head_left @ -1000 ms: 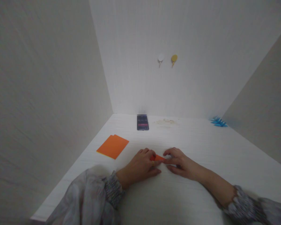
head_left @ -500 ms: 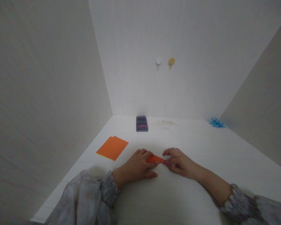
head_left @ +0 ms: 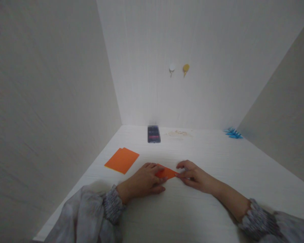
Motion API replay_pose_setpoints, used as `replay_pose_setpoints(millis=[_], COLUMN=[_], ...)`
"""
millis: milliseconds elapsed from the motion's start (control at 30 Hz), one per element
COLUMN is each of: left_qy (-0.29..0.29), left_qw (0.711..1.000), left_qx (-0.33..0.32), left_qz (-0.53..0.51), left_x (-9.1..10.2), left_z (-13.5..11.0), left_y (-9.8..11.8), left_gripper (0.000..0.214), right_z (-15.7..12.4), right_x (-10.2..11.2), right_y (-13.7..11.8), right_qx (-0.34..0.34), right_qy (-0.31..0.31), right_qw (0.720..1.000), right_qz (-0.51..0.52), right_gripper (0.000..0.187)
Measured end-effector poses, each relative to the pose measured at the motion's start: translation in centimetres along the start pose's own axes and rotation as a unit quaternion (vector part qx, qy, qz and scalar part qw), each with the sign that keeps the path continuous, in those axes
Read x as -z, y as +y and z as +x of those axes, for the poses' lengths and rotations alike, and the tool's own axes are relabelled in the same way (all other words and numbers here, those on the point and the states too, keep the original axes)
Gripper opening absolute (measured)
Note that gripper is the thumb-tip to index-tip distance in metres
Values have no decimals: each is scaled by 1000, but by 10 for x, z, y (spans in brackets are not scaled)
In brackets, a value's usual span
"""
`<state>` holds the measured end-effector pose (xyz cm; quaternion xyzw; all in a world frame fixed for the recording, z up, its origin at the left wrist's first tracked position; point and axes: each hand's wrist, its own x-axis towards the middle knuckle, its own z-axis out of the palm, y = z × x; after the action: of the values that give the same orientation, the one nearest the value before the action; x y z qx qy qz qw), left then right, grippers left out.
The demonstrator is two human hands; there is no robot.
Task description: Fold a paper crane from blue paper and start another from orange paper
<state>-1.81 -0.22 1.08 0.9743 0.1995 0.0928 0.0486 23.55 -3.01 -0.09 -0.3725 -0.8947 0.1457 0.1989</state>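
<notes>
Orange sheets (head_left: 122,160) L of pinched fold (head_left: 166,173), dark item (head_left: 153,134) behind.

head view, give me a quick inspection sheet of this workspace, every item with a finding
surface: white table, pale smudge near the back wall
job's things: folded orange paper lying on the table between both hands; orange sheets flat to the left
clutter: dark blurred object at the back; blue paper pieces in the far right corner
hands: left hand flat, fingers pressing the paper's left end; right hand pinching its right tip
cables: nothing seen
surroundings: plain walls on three sides; white hook and yellow hook on the back wall
</notes>
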Motion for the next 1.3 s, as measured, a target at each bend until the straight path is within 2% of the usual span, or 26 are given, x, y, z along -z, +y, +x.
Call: replay_pose_setpoints(millis=[233, 400, 600, 800, 1033, 1200, 1300], left_qy=[-1, 2, 20, 24, 22, 30, 35], left_qw=[1000, 1000, 1000, 1000, 1000, 1000, 999], left_qx=[0, -1, 0, 3, -1, -5, -9], left_qz=[4, 8, 10, 13, 8, 9, 13], left_x=[0, -2, -1, 0, -5, -7, -8], left_z=[-1, -3, -1, 0, -2, -3, -3], left_y=[-1, -2, 0, 2, -1, -3, -3], left_gripper=[33, 33, 32, 33, 31, 31, 31], right_z=[-5, -8, 0, 14, 7, -1, 0], right_x=[4, 6, 4, -2, 0, 4, 4], right_y=[10, 16, -4, -18, -5, 10, 8], right_qx=[-15, -9, 17, 54, 1, -5, 6], right_qy=[-16, -17, 12, -31, 1, 21, 42], right_qw=[998, 998, 1000, 996, 999, 999, 999], right_qz=[56, 58, -23, -63, -41, -31, -25], right_gripper=[27, 27, 34, 30, 27, 26, 25])
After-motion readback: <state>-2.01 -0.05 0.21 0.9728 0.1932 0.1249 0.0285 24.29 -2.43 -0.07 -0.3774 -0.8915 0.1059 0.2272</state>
